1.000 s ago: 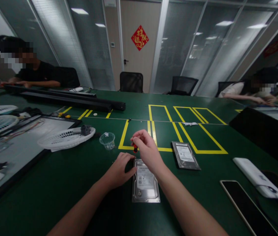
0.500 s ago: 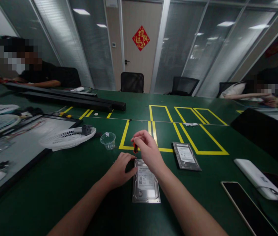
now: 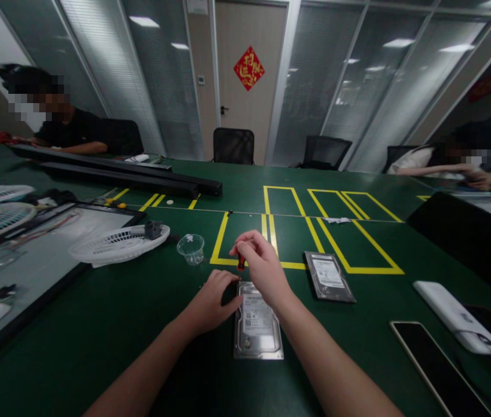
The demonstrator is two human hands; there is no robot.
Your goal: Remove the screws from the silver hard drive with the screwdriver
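A silver hard drive [image 3: 257, 325] lies flat on the green table in front of me. My right hand [image 3: 263, 267] is closed round a small red-handled screwdriver [image 3: 240, 262], held upright over the drive's far left corner. My left hand [image 3: 211, 301] rests on the table against that same corner, its fingers curled near the screwdriver tip; what they touch is hidden. A second hard drive [image 3: 329, 276] lies to the right, apart from both hands.
A clear plastic cup [image 3: 190, 248] and a white fan grille [image 3: 117, 244] sit to the left. Yellow tape rectangles [image 3: 306, 231] mark the table. A phone [image 3: 439, 365] and a white pack [image 3: 458, 317] lie at right. Other people sit at far left and far right.
My right hand has shifted its fingers slightly on the screwdriver. The left hand and the drive stay where they were.
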